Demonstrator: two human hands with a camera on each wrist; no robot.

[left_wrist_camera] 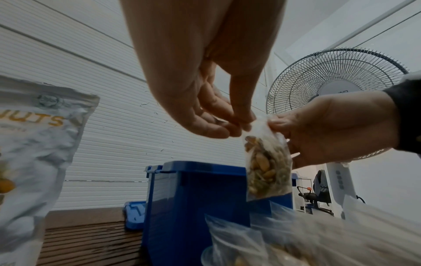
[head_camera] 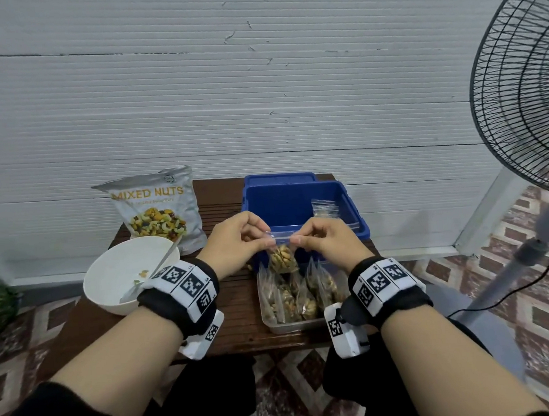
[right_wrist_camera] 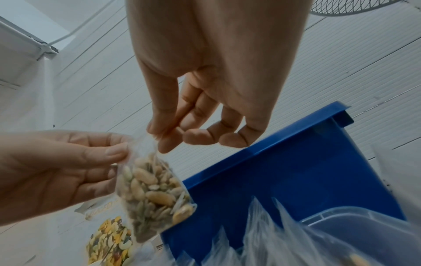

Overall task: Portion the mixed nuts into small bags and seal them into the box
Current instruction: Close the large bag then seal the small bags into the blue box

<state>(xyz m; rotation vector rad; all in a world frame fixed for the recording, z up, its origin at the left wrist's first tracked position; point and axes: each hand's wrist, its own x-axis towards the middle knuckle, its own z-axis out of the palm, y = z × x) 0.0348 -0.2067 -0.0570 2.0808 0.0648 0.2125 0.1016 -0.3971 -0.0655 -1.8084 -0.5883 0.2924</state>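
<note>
Nuts fill the lower half of the small clear zip bag (head_camera: 282,255) that we hold up at the centre of the head view, in front of the open blue plastic box (head_camera: 302,206) and just above the clear plastic tray (head_camera: 274,323). Our left hand (head_camera: 236,239) pinches the bag's top strip at its left end between thumb and fingertips, the other fingers curled in. Our right hand (head_camera: 326,240) pinches the same strip at its right end in the same way, so the strip stretches straight between the two hands. In the left wrist view the small bag (left_wrist_camera: 268,172) hangs down from the pinch, with cashews and seeds showing through the film; the right wrist view shows the same bag (right_wrist_camera: 154,194) tilted toward the lower right of the frame.

The clear tray, at lower centre of the head view, holds a cluster of filled little bags (head_camera: 301,293) standing on end. Inside the blue box, toward its right wall, lies a stack of clear bags (head_camera: 324,208); whether anything is in them we cannot tell. At left centre stands the silver pouch printed "MIXED NUTS" (head_camera: 157,208), and below it the white round bowl (head_camera: 116,275) with a spoon (head_camera: 161,266) and a few nut pieces in it. All of these rest on the dark brown slatted wooden counter (head_camera: 237,306). A black wire-caged standing fan (head_camera: 523,96) fills the upper right of the frame.
</note>
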